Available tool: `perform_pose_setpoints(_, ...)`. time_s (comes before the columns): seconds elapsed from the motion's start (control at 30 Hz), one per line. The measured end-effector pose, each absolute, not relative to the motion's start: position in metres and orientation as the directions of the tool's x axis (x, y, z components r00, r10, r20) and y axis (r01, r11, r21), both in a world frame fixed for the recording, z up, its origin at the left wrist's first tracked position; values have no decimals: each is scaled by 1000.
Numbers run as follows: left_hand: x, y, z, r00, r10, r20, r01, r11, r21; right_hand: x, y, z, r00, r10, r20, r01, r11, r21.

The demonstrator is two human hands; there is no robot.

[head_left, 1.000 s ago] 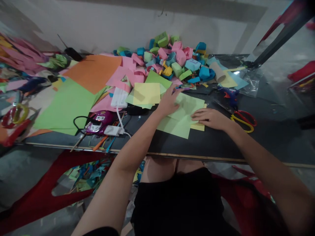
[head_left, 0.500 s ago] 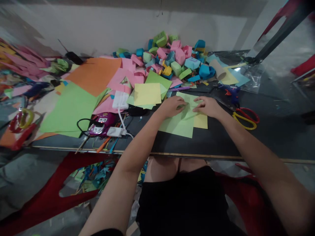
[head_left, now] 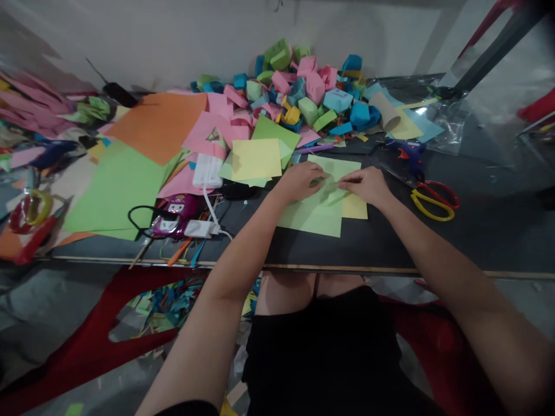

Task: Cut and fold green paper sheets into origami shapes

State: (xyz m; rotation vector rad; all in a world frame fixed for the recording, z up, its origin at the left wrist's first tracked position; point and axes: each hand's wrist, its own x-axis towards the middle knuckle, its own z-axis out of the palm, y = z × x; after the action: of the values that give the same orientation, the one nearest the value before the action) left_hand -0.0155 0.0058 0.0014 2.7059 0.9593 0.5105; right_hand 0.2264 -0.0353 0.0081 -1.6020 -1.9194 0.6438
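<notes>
A light green sheet of paper (head_left: 310,219) lies on the dark table in front of me, with a pale yellow sheet (head_left: 356,208) partly under its right side. Between my hands, a light green piece of paper (head_left: 332,197) stands out a little from the sheet; its exact shape blends into the green below. My left hand (head_left: 303,180) is closed, fingers curled at the left of this piece. From the right, my right hand (head_left: 365,184) pinches its edge between thumb and fingertips.
Folded paper pieces (head_left: 309,110) are heaped along the wall. Scissors (head_left: 433,201) and a blue glue gun (head_left: 410,155) lie to the right. Leftward are yellow squares (head_left: 256,159), a white power adapter (head_left: 207,171), a purple device (head_left: 177,215) and large green sheets (head_left: 115,190).
My right hand's fingers have come together into a pinch on the green paper. My left hand stays nearly in place. The whole view has shifted slightly.
</notes>
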Motion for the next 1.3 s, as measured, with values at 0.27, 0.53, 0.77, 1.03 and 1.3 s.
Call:
perform_pose_setpoints(0.27, -16, 7, 1, 721, 655, 228, 563, -745, 358, 222, -37, 3, -142, 976, 165, 755, 214, -620)
perform_pose_setpoints(0.53, -16, 7, 0, 715, 654, 247, 553, -746, 371, 224, -33, -2, -188, 964, 188, 751, 264, -604)
perform_pose_setpoints(0.77, -11, 7, -2, 614, 754, 234, 537, -616, 576, 227, -32, -1, -198, 960, 200, 751, 280, -598)
perform_pose_setpoints(1.03, -7, 11, -11, 661, 714, 231, 514, -656, 553, 227, -31, 3, -178, 974, 141, 739, 227, -635)
perform_pose_setpoints(1.3, -5, 10, -15, 702, 684, 197, 524, -684, 507, 223, -33, 5, -168, 977, 132, 746, 214, -631)
